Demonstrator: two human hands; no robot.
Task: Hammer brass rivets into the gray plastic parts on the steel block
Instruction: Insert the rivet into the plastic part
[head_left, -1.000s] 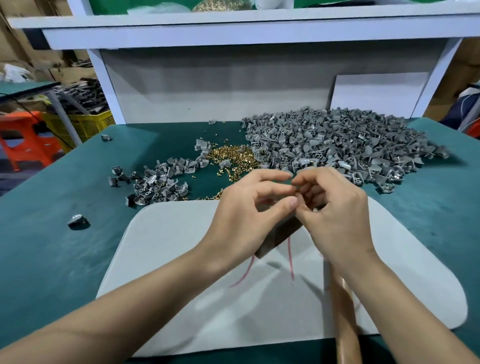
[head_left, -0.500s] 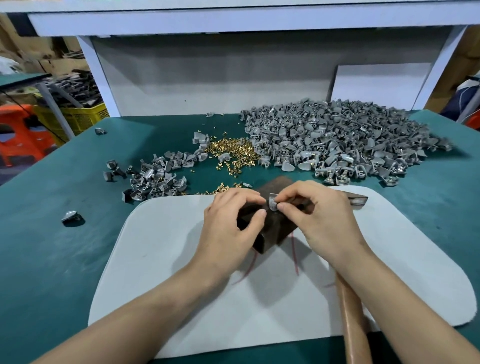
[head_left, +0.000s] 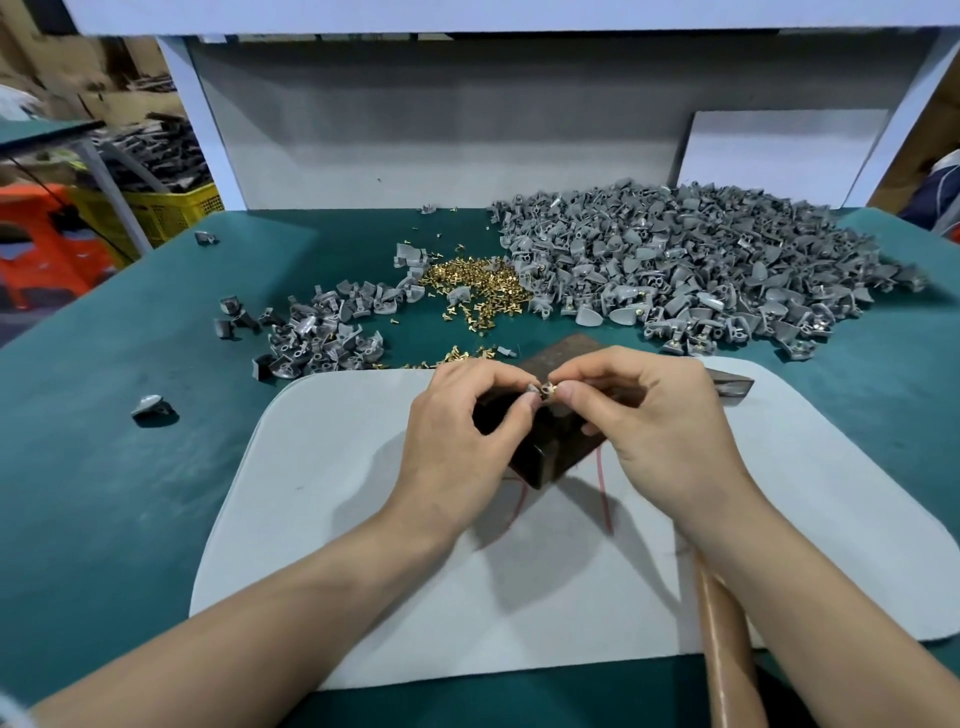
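Bright, even overhead light cast soft shadows toward six o'clock on the pale grey rounded mat (head_left: 337, 519); frame edges bowed, blurred.

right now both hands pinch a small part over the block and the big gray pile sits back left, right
No: in the head view the big gray pile sits back right. Left hand and right hand do pinch the small part over the block.

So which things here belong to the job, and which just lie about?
Job: gray part, pinched by left hand and right hand; steel block; hammer; brass rivets; pile of gray parts.
Lying about: yellow crate; orange stool; white board.
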